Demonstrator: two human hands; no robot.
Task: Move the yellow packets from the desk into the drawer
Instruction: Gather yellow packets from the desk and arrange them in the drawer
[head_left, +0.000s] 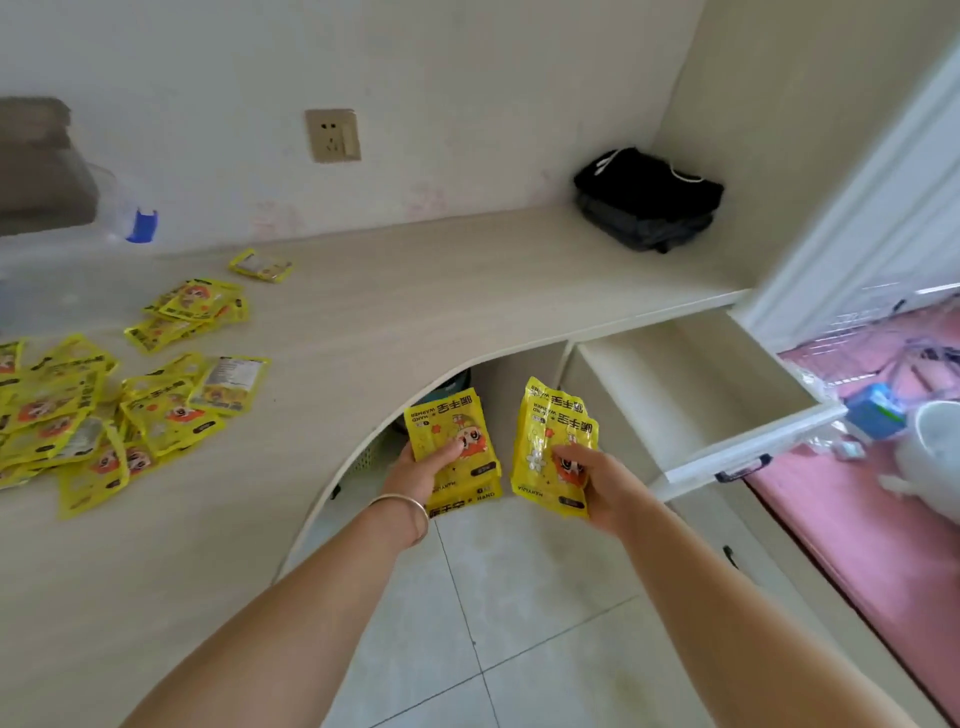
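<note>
Several yellow hand-warmer packets lie scattered on the left part of the cream desk. My left hand grips a small stack of yellow packets over the floor in front of the desk's curved edge. My right hand grips another small stack of packets just to the right of it. The white drawer stands pulled open to the right of both hands; what shows of its inside is bare.
A black bag sits at the desk's back right corner. A wall socket is on the wall and a blue-capped clear container at the back left. A pink mat with white objects lies right of the drawer. Tiled floor below.
</note>
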